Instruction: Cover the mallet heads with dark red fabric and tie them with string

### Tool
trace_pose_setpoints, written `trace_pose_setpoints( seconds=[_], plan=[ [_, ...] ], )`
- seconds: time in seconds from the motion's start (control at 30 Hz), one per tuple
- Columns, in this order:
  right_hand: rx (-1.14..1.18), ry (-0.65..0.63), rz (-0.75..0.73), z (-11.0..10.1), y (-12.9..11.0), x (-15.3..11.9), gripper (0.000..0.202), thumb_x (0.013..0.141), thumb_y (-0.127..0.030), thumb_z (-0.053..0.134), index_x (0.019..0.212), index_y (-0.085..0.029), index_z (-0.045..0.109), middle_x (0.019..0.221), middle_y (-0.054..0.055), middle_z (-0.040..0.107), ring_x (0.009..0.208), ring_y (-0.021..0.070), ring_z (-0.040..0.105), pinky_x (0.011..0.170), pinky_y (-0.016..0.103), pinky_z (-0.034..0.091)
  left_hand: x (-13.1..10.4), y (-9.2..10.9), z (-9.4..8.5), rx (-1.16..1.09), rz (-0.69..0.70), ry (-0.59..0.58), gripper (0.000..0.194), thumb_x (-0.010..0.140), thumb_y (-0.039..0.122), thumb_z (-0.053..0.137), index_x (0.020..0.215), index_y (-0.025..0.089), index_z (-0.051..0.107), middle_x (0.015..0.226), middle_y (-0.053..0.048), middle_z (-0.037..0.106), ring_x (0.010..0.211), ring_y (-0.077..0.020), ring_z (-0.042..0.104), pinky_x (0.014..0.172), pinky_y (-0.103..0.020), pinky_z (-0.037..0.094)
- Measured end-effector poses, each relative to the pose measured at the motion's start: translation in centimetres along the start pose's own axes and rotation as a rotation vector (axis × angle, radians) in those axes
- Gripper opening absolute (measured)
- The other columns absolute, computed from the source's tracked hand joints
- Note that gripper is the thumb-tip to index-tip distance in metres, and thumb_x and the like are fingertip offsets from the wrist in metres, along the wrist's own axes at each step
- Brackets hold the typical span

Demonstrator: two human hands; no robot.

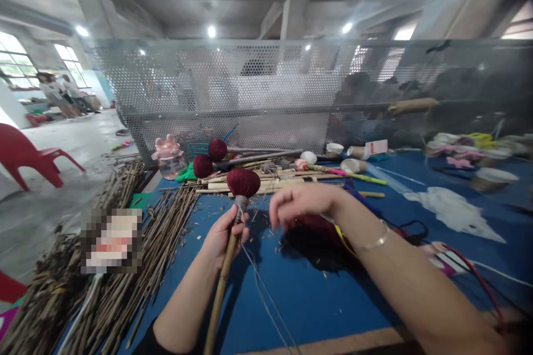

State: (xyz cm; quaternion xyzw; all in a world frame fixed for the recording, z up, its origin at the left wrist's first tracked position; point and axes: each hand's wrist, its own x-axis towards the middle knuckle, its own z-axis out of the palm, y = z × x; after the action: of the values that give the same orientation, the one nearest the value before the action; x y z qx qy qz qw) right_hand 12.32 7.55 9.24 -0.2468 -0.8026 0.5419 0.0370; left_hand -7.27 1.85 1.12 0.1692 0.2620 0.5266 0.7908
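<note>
My left hand is closed around a wooden stick topped with a dark red cloth-covered ball. Grey thread is wound round the neck below the ball. Its loose ends hang down past the stick toward the table's front edge. To the right of the ball and apart from it, my right hand hovers over the table, fingers loosely bent downward and slightly blurred, with nothing visible in them. Beneath it lies a dark red and black bundle, partly hidden by my forearm.
Thin brown twigs lie in bundles at the left. Two more dark red balls on sticks rest at the back, near a pink bear-shaped jar. Paper cups and a white plastic bag are at right. A perforated metal screen stands behind.
</note>
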Motion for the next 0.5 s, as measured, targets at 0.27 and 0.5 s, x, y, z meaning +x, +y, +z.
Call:
trace_pose_setpoints(
  seconds=[0.27, 0.5],
  plan=[
    [-0.239, 1.073, 0.48, -11.3, 10.1, 10.0, 0.039, 0.05, -0.019, 0.076, 0.084, -0.01, 0.059, 0.104, 0.019, 0.062, 0.107, 0.0311, 0.051, 0.084, 0.033, 0.037, -1.8, 0.8, 1.0, -0.012, 0.053, -0.14, 0.025, 0.076, 0.03, 0.062, 0.097, 0.016, 0.062, 0.061, 0.005, 0.046, 0.036, 0.0032, 0.026, 0.044, -0.011, 0.045],
    [0.219, 1.27, 0.486, -13.4, 14.6, 10.4, 0.033, 0.057, -0.012, 0.067, 0.088, -0.01, 0.056, 0.099, 0.018, 0.062, 0.102, 0.0279, 0.054, 0.073, 0.029, 0.043, -6.2, 1.9, -1.7, 0.045, 0.188, -0.367, 0.032, 0.082, 0.036, 0.054, 0.111, 0.024, 0.057, 0.063, 0.005, 0.044, 0.032, 0.0021, 0.021, 0.037, -0.011, 0.041]
  ],
)
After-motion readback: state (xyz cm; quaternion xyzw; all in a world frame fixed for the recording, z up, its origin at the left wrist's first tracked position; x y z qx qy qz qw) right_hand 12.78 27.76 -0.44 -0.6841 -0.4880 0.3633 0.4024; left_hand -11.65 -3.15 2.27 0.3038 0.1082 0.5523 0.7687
